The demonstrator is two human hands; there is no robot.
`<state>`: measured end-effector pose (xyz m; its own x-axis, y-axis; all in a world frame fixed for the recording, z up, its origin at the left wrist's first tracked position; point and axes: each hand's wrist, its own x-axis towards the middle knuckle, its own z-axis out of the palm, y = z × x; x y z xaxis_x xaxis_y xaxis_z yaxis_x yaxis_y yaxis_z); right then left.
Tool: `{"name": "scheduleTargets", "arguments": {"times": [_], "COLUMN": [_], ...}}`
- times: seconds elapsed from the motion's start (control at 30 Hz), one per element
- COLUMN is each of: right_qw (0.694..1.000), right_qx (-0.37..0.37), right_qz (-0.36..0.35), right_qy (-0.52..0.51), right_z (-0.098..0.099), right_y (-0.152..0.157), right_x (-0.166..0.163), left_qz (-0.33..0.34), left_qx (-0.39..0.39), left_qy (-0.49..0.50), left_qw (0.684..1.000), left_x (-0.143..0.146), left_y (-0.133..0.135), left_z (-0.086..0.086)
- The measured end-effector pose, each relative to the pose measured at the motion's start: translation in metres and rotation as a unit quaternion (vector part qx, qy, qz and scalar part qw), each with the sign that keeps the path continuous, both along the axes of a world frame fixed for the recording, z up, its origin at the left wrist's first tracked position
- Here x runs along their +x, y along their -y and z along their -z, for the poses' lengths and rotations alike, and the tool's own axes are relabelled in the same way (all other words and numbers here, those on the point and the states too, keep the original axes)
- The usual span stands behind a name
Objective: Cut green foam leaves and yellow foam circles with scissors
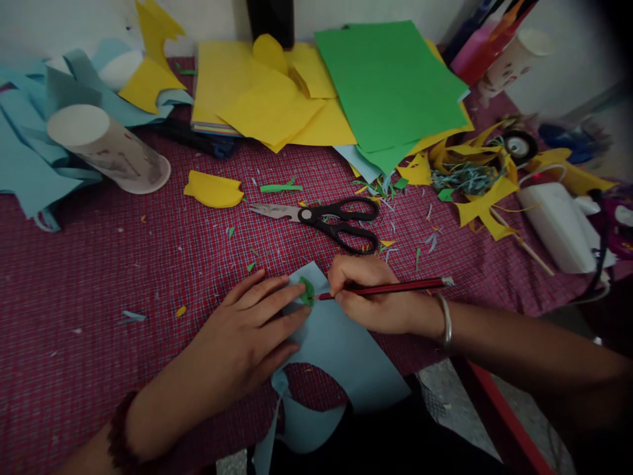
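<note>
My left hand (247,333) lies flat with fingers stretched out, pressing a small green paper piece (307,290) onto a light blue paper sheet (341,349). My right hand (368,290) is closed around a red and black pencil (395,287), its tip touching the edge of the green piece. The blue sheet has a curved cut-out near the table's front edge and hangs partly over it.
Black-handled scissors (326,221) lie just beyond my hands on the red checked tablecloth (99,264). Behind them are green paper (390,86), yellow sheets (267,99), an overturned paper cup (106,148), blue scraps at left, yellow offcuts and a white bottle (561,224) at right.
</note>
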<state>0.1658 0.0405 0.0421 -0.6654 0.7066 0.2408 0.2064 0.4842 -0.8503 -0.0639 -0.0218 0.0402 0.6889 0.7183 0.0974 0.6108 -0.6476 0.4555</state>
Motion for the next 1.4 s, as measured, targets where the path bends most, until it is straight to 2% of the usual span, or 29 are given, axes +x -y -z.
{"name": "scheduleTargets", "arguments": {"times": [0.27,0.97,1.2,1.4], "right_qw": [1.000,1.000,1.000,0.999], "right_qx": [-0.014,0.008,-0.012,-0.037], "right_qz": [-0.015,-0.015,0.005,0.003], "right_qy": [0.006,0.014,0.011,0.005], "right_z": [-0.0040,-0.0001,-0.0010,-0.0025], "right_y": [-0.0013,-0.0003,0.0001,-0.0003], "right_x": [0.0018,0.0009,0.0002,0.0003], "left_qz": [0.008,0.010,0.001,0.002], "left_qx": [0.002,0.011,-0.003,0.008], "left_qy": [-0.009,-0.009,-0.014,-0.009], "left_qw": [1.000,1.000,1.000,1.000], "left_x": [-0.0006,-0.0004,0.0014,-0.0001], "left_y": [0.0002,-0.0002,-0.0002,0.0008], "left_z": [-0.0003,-0.0012,-0.0047,0.0000]}}
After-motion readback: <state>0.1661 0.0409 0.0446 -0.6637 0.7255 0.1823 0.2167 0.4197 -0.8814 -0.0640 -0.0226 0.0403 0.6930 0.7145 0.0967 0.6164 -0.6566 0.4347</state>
